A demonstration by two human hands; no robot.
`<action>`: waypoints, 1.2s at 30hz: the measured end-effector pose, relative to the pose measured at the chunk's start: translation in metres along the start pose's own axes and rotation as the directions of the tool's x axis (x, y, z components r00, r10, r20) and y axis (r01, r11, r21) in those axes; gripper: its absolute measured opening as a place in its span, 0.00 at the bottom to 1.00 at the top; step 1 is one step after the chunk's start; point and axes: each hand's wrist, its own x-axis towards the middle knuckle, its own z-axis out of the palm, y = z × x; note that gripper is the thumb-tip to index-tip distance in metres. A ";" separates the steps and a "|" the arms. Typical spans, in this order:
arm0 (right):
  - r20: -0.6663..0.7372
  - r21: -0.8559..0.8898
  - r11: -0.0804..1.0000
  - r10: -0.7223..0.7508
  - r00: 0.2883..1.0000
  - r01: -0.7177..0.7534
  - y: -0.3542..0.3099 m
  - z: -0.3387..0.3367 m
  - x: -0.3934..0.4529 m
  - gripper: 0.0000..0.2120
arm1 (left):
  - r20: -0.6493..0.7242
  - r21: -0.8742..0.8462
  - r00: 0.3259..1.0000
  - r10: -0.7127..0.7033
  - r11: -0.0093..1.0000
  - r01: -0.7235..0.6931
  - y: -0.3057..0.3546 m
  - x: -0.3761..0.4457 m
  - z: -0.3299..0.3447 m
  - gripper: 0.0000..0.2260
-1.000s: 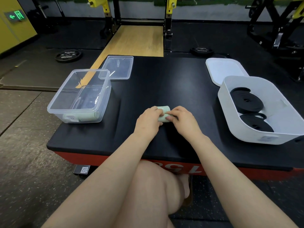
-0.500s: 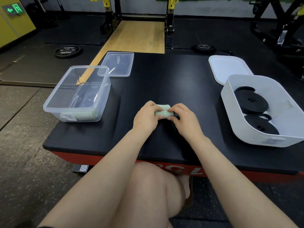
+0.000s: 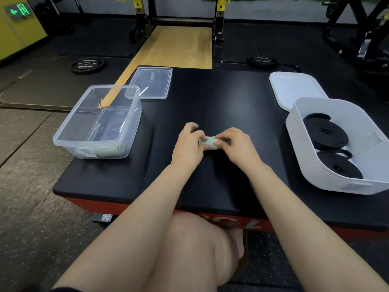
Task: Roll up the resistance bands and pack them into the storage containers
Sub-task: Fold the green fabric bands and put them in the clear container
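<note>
Both hands are together near the middle of the worktop (image 3: 210, 106), toward its near edge: the left hand (image 3: 188, 145) and right hand (image 3: 236, 144) pinch the 2 ends of a pale green band roll (image 3: 207, 142), fingers curled around it. The rolling step looks almost finished, as the band is already a tight cylinder with no loose tail visible. The next move likely calls for keeping the roll pinched so it does not spring open, then carrying it toward the clear container (image 3: 99, 123) at the left edge, where a similar green roll (image 3: 101, 151) lies against its near wall. The white bin (image 3: 315, 165) at the right edge holds 2 black coils (image 3: 326, 132). Bare worktop lies between the hands and either container, and both lids, clear (image 3: 150, 83) and white (image 3: 294, 89), sit toward the far edge.
</note>
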 end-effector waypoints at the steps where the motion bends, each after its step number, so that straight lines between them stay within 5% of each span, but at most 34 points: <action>1: -0.011 0.028 1.000 0.006 1.000 -0.006 -0.001 0.000 0.000 0.11 | 0.025 -0.021 0.999 -0.029 0.999 0.029 0.000 0.003 -0.001 0.06; 7: 0.020 0.140 0.989 0.046 0.999 -0.049 -0.005 0.001 0.003 0.12 | 0.129 -0.083 0.981 -0.143 0.985 0.154 0.003 0.012 -0.007 0.03; 18: 0.242 0.115 0.993 -0.038 0.970 0.011 -0.007 -0.011 0.002 0.06 | 0.123 -0.079 0.986 -0.111 0.989 0.121 0.005 0.005 -0.017 0.05; 27: 0.129 0.210 0.971 -0.145 0.981 0.116 -0.068 -0.019 0.008 0.13 | 0.047 -0.151 0.999 0.002 0.989 0.005 0.002 0.006 -0.089 0.11; 36: 0.118 0.140 0.946 -0.310 0.944 0.293 -0.167 0.020 0.030 0.11 | 0.011 0.016 0.998 -0.056 0.998 0.056 -0.047 0.013 -0.188 0.08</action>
